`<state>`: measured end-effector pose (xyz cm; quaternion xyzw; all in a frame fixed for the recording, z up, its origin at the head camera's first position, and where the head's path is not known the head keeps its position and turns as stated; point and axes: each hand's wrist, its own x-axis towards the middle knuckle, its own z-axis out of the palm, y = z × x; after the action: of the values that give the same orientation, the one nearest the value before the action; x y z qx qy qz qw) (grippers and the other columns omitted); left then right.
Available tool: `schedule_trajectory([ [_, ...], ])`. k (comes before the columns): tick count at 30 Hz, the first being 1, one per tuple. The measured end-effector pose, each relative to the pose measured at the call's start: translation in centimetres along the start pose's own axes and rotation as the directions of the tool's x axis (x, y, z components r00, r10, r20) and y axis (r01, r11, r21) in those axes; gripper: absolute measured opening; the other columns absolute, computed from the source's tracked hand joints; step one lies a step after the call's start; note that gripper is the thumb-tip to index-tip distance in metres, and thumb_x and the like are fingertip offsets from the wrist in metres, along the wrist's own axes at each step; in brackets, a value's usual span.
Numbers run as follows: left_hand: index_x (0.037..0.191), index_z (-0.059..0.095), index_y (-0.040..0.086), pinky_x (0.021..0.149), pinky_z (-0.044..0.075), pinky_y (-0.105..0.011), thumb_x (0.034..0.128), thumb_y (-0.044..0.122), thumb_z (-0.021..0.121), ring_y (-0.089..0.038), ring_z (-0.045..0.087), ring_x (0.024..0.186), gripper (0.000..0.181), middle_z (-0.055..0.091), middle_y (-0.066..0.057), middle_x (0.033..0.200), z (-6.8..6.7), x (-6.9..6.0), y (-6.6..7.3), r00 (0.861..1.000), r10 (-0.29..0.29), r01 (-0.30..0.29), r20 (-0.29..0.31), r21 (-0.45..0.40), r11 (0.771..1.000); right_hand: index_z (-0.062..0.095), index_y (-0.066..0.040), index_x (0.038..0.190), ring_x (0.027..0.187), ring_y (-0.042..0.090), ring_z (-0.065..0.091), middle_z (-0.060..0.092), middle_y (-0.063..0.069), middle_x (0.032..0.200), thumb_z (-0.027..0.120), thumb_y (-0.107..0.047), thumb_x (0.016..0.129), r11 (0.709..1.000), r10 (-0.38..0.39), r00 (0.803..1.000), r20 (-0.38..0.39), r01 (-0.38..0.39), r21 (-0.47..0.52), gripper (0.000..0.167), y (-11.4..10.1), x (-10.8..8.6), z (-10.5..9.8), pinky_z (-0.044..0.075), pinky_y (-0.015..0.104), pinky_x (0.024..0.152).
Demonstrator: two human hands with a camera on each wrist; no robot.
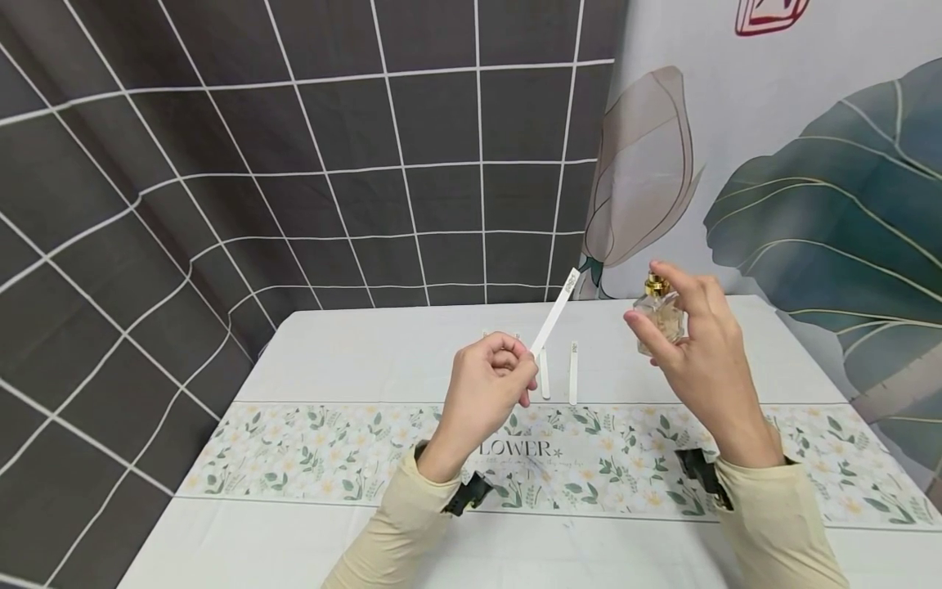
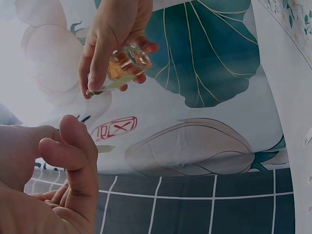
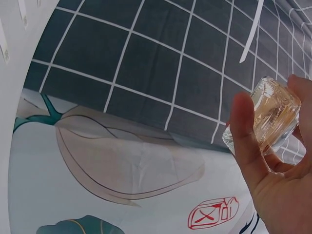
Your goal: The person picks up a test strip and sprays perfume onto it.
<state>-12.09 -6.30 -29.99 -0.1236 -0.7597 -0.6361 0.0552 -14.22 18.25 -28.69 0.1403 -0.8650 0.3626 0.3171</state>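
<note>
Between thumb and fingers, my left hand (image 1: 487,380) pinches the lower end of a white paper test strip (image 1: 555,312), which slants up to the right with small print at its tip. My right hand (image 1: 712,356) grips a clear glass perfume bottle (image 1: 666,317) with a gold neck, thumb on its near side and index fingertip at the spray top. The bottle (image 3: 273,114) holds pale amber liquid, and the strip (image 3: 251,34) stands apart from it in the right wrist view. Part of the strip is hidden behind the fingers in the left wrist view.
More white strips lie on the table behind my left hand, one strip (image 1: 573,373) just to its right. A floral runner (image 1: 294,450) crosses the white table. Behind hang a dark grid cloth (image 1: 331,204) and a pale leaf-printed cloth (image 1: 662,204).
</note>
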Motion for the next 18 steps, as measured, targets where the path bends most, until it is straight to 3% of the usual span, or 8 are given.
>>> schedule_trajectory([
  [13, 0.091, 0.065, 0.001, 0.043, 0.032, -0.021, 0.0908, 0.003, 0.059, -0.013, 0.061, 0.05, 0.006, 0.067, -0.001, 0.065, -0.06, -0.15, 0.06, 1.0, 0.002, -0.002, 0.008, -0.005, 1.0, 0.052, -0.019, 0.148, 0.109, 0.035, 0.052, 0.052, 0.021, 0.12, 0.078, -0.013, 0.09, 1.0, 0.015, 1.0, -0.021, -0.015, -0.009, 0.064, -0.02, -0.04, -0.14, 0.038, 0.002, 0.057],
  [18, 0.091, 0.065, 0.001, 0.042, 0.031, -0.021, 0.0908, 0.003, 0.059, -0.014, 0.061, 0.05, 0.006, 0.067, -0.001, 0.065, -0.08, -0.18, 0.05, 1.0, 0.003, -0.003, 0.011, -0.003, 1.0, 0.052, -0.02, 0.149, 0.11, 0.035, 0.053, 0.052, 0.02, 0.121, 0.078, -0.014, 0.091, 0.999, 0.022, 1.0, -0.013, -0.023, -0.028, 0.064, 0.0, -0.12, -0.18, 0.04, 0.011, 0.068],
])
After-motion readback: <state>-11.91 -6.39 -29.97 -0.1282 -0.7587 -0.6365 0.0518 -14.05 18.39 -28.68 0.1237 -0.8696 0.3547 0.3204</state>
